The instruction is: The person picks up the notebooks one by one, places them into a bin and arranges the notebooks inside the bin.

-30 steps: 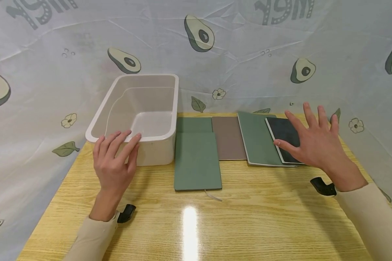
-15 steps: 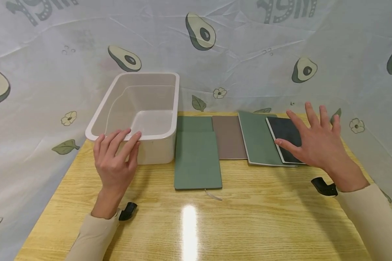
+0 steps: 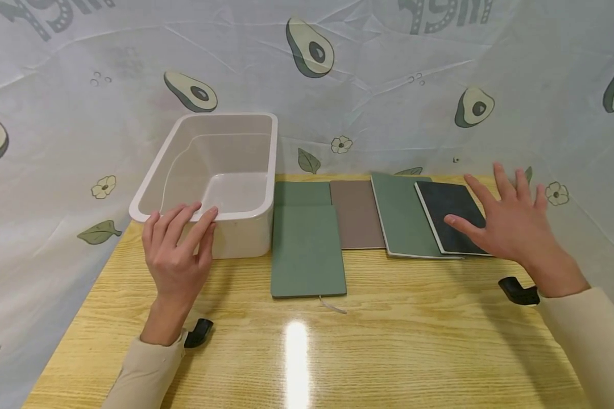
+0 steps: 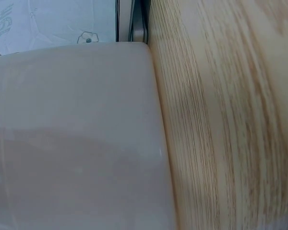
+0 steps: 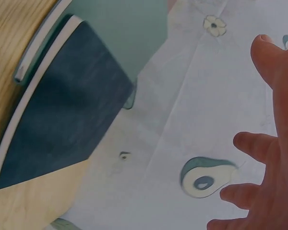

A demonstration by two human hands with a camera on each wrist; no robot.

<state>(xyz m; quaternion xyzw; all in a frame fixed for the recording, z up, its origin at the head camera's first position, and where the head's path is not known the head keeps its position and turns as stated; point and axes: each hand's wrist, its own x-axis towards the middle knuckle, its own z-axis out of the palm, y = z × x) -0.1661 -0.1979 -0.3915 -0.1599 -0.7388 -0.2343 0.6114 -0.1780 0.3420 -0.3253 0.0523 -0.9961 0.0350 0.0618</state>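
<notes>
My left hand (image 3: 179,255) rests its fingertips on the front rim of a white plastic bin (image 3: 243,238), its thumb near the outer wall. The bin's smooth wall (image 4: 77,134) fills much of the left wrist view. My right hand (image 3: 517,230), fingers spread, hovers at the right side of a dark notebook (image 3: 450,213) and holds nothing. In the right wrist view the dark notebook (image 5: 67,105) lies apart from the fingers (image 5: 252,146). It overlaps a green notebook (image 3: 404,218). Left of that lie a brown notebook (image 3: 358,216) and another green notebook (image 3: 308,253) with a ribbon.
Part of a further green notebook (image 3: 302,193) shows behind the ribboned one. Everything stands on a wood-grain table (image 3: 389,341). A pale sheet (image 3: 378,85) with printed avocados hangs behind it. Black wrist straps (image 3: 199,333) show at both sleeves.
My right hand has shifted a little to the right, uncovering more of the dark notebook. The left hand stays on the bin's rim. The notebooks have not moved.
</notes>
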